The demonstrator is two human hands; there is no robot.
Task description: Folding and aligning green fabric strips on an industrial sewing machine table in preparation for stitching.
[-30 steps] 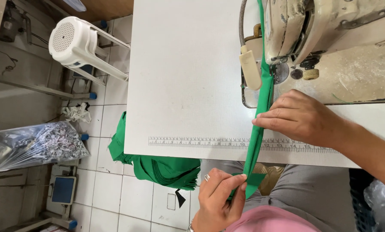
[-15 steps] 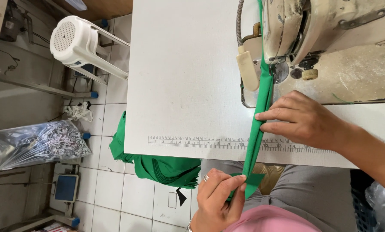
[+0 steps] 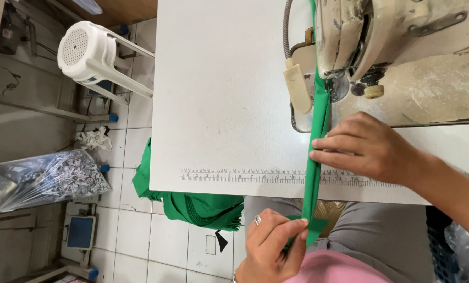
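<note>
A narrow green fabric strip (image 3: pixel 318 131) runs from under the sewing machine (image 3: pixel 381 36) down across the white table (image 3: pixel 218 94) and over its near edge. My right hand (image 3: pixel 365 149) lies flat on the table, fingertips pressing the strip just above the printed ruler (image 3: pixel 234 175). My left hand (image 3: pixel 273 243) is below the table edge, above my lap, pinching the lower end of the strip between thumb and fingers. A ring shows on that hand.
A pile of green cloth (image 3: pixel 192 207) hangs off the table's near edge at the left. On the tiled floor stand a white plastic stool (image 3: pixel 95 57), a clear bag of scraps (image 3: pixel 46 175) and a small scale (image 3: pixel 80 233).
The strip has fed a little toward the machine. Both hands keep nearly the same places and holds.
</note>
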